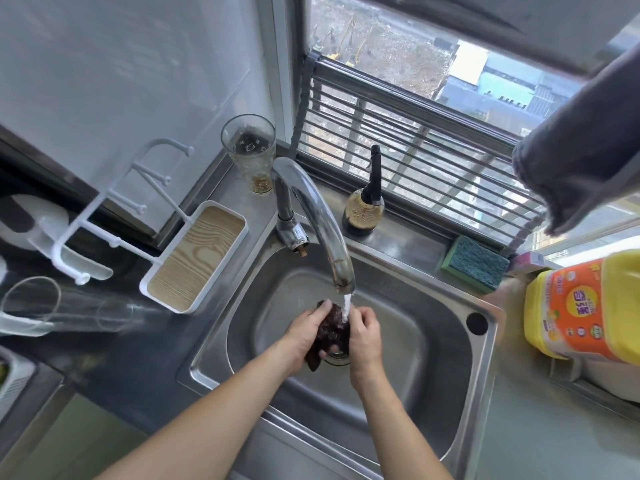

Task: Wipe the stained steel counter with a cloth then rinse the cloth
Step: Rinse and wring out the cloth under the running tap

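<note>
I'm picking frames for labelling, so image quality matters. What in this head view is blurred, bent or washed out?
Head view: wide-angle bending bows the window bars and sink rim; the yellow detergent jug and clear glass at the edges smear; daylight glares off the wall; both hands, left and right, and the dark cloth under the tap stream stay sharp.

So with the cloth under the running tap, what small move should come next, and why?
Probably squeeze and knead the dark cloth under the stream: left hand and right hand both grip it bunched over the sink, so water hits only the top.
</note>
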{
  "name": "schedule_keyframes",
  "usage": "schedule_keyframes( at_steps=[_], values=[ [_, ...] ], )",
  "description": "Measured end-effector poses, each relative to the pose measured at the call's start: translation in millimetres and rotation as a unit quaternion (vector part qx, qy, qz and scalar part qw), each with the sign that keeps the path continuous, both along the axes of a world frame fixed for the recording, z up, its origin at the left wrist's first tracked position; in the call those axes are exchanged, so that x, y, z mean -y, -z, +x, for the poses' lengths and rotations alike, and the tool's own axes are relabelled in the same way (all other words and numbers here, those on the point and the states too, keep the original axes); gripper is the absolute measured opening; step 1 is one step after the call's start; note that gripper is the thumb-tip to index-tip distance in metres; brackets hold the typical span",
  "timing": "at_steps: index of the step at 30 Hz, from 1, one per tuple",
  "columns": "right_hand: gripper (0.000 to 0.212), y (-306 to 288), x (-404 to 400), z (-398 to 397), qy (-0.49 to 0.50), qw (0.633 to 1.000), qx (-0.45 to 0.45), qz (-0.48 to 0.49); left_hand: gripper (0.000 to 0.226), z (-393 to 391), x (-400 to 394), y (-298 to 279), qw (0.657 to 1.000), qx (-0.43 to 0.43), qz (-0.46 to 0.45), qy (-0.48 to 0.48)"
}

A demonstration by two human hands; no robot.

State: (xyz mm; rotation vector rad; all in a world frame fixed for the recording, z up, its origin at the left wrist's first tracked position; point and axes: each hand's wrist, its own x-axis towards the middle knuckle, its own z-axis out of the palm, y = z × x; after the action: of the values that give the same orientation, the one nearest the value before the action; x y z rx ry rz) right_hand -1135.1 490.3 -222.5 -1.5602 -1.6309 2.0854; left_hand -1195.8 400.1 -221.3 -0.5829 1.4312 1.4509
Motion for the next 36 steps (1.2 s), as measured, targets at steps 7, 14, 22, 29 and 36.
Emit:
schedule_keyframes(
  at_steps=[7, 14, 22, 29, 36],
  values=[
    [0.057, -4.9, 19.9, -12.4, -0.055, 0.998, -0.013, -0.005, 0.066, -5.0, -24.8, -10.9, 0.978, 0.089, 0.092, -0.163],
    [0.033, 3.9, 11.7, -8.8, 0.036, 0.995, 0.052, 0.075, 0.053, -6.3, -34.2, -7.3, 0.986, 0.058, 0.093, -0.127],
    [0.033, -0.1, -3.4, -19.4, 0.051, 0.993, 0.085, 0.070, 0.021, 8.3, -32.7, 0.2, 0.993, -0.047, 0.083, -0.070],
    [0.035, -15.0, 6.6, -14.9, 0.121, 0.979, 0.092, 0.135, 0.029, -5.0, -35.4, 6.8, 0.972, -0.134, -0.164, -0.106],
    [0.018, -15.7, 19.5, -17.2, 0.019, 0.981, 0.089, 0.173, 0.043, -11.1, -48.4, 5.1, 0.995, 0.060, -0.016, -0.080]
  ],
)
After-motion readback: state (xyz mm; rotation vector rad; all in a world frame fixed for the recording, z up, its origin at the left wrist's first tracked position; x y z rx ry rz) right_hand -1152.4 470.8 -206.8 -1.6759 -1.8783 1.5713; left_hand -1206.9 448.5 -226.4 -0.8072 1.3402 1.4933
